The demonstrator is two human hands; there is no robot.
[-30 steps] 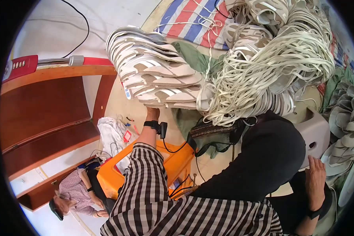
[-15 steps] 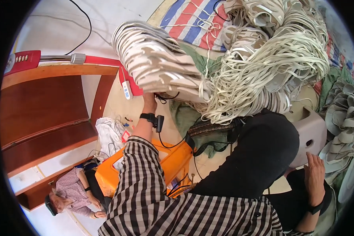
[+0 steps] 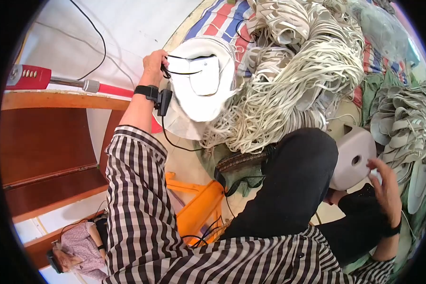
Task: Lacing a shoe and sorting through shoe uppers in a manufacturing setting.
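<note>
White sole pieces (image 3: 199, 90), a stack seen flat-on with a black cord looped across it, sit at about eleven o'clock in my view, lifted clear of the heap. My left hand (image 3: 154, 64) is closed around the stack's left edge and the cord, with the wrist strap and small black unit just below it. Half a second ago that hand was lower, its fingers reaching up under a fanned bundle resting on the pile; now the arm is stretched upward and the bundle shows its broad face to me.

Nearest me, the checked sleeve (image 3: 137, 199) fills six o'clock, with the black trouser knee (image 3: 293, 180) beside it. At four o'clock my right hand (image 3: 386, 189) rests with fingers spread against the pale plastic stool (image 3: 352, 156); earlier it lay lower and further from the seat. Whether it grips anything I cannot tell.

Farther out, a tangle of cream strips (image 3: 298, 90) spreads from twelve to two o'clock over a striped tarp (image 3: 222, 21). The orange frame (image 3: 199, 210) is half hidden behind my arm, and the wooden bench (image 3: 42, 142) at nine o'clock is cut off by the rim.
</note>
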